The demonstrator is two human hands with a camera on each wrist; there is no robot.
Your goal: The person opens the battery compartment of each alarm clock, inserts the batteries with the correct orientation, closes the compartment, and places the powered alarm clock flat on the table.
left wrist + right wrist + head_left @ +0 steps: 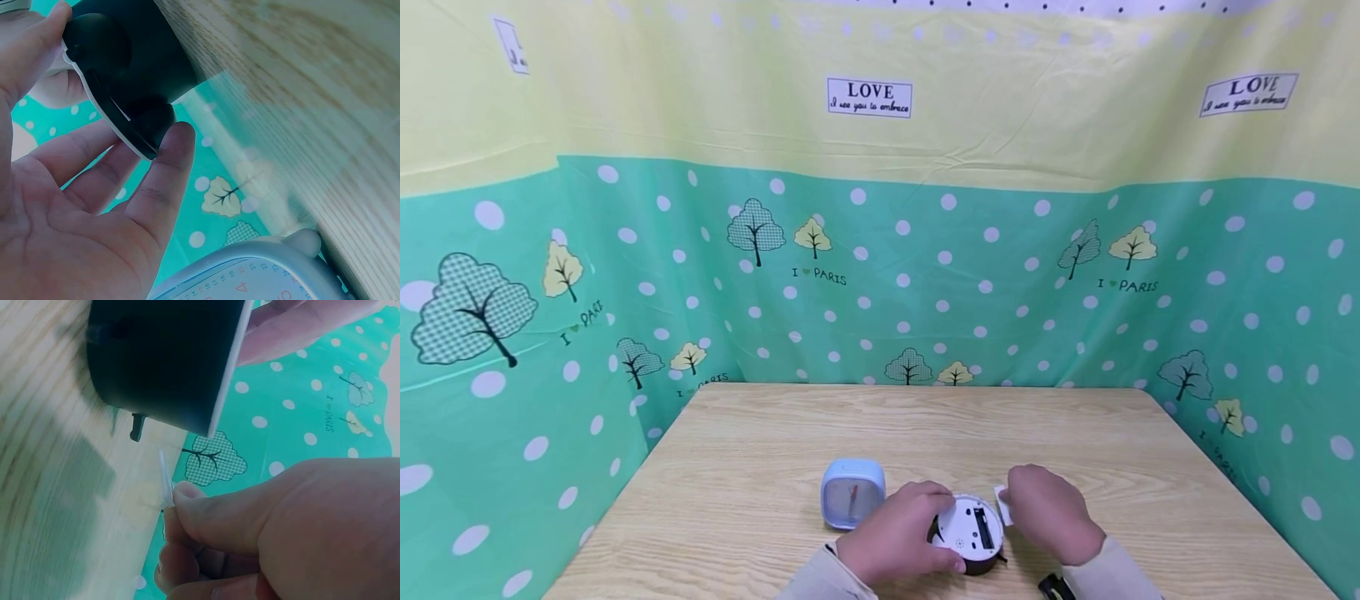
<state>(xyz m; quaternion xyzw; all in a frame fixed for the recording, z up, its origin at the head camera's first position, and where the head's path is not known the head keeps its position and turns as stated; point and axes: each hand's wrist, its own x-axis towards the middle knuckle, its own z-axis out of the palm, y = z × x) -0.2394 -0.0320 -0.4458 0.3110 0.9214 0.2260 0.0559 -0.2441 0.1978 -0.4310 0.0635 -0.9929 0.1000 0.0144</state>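
A round black alarm clock (967, 529) lies on the table with its white back facing up and a dark slot uncovered in that back. My left hand (901, 533) holds it by the rim, thumb on one side and fingers on the other; the left wrist view shows the clock's black side (134, 56) between them. To the right, my right hand (1051, 512) pinches a small flat white piece (1003, 505) between thumb and forefinger. Edge-on in the right wrist view, that piece (165, 477) stands apart from the clock's black body (165, 359).
A light blue clock (853, 493) stands upright left of my left hand. Beside my right sleeve is a black object (1056, 587), partly cut off by the frame. The wooden table (925, 425) reaches back to a green and yellow patterned curtain (880, 275).
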